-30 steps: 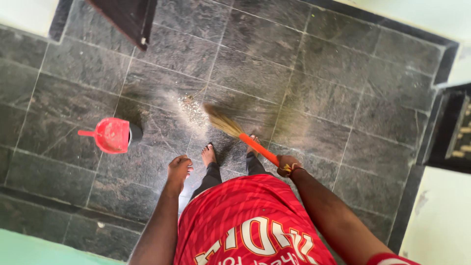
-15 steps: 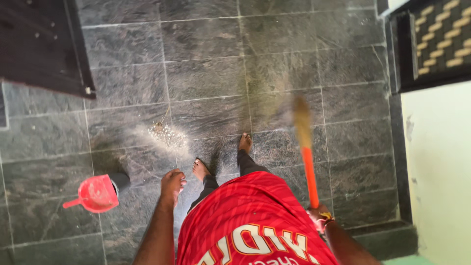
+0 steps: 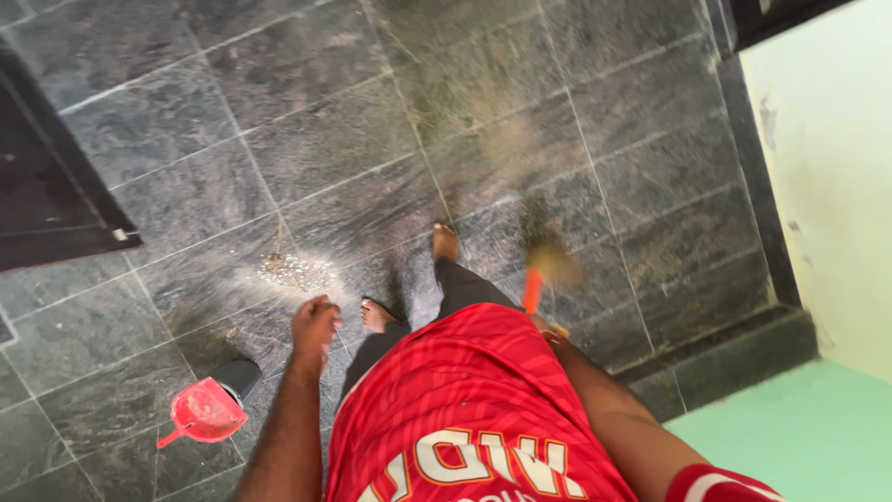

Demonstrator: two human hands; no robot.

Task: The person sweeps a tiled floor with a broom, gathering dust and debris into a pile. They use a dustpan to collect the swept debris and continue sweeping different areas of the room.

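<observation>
The right hand [image 3: 550, 327], mostly hidden, grips an orange-handled broom [image 3: 548, 268]; the left hand [image 3: 314, 325] hangs loosely curled, empty.

Red dustpan [image 3: 206, 411], dust pile [image 3: 290, 272]

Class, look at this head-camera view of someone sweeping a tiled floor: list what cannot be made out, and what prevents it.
- Right hand: almost wholly hidden behind the red shirt; its grip cannot be judged.
- Broom: bristles smeared by motion blur, the orange handle mostly covered by the shirt.
- Dust pile: its grains are too small to identify.
- Left hand: loosely curled, apparently empty, palm unseen.
</observation>
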